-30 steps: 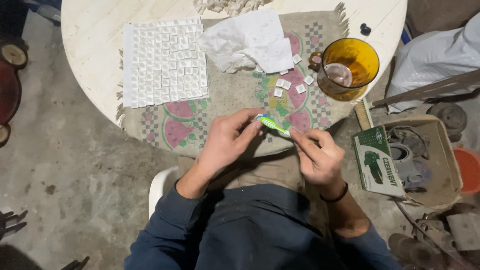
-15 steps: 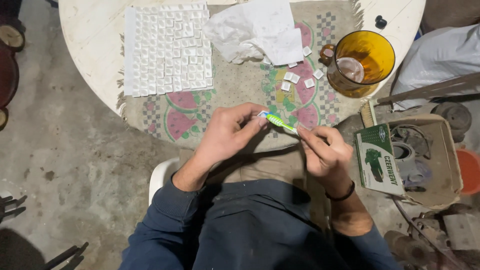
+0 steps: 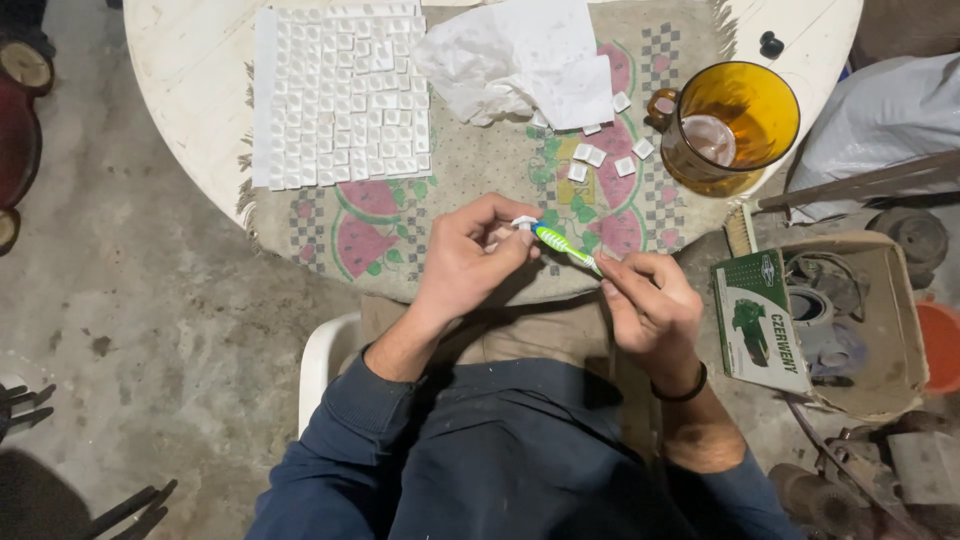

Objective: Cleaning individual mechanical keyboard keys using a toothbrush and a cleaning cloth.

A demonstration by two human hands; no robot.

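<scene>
My left hand (image 3: 470,255) pinches a small white square tile (image 3: 523,223) at its fingertips, just over the near edge of the round white table (image 3: 190,60). My right hand (image 3: 645,300) grips a green and white toothbrush (image 3: 562,245) by the handle, its head touching the tile. A sheet of several small white tiles (image 3: 340,95) lies on a watermelon-patterned cloth (image 3: 390,220). A few loose tiles (image 3: 600,160) rest on the cloth beyond my hands.
An amber glass mug (image 3: 735,125) stands at the table's right, crumpled white paper (image 3: 520,55) behind the loose tiles. A cardboard box (image 3: 880,320) with a green carton (image 3: 760,320) and tape rolls sits on the floor at right. A white plastic chair (image 3: 325,365) is under me.
Both hands stayed together on the tile and toothbrush; the view shifted slightly, bringing the table nearer the top edge.
</scene>
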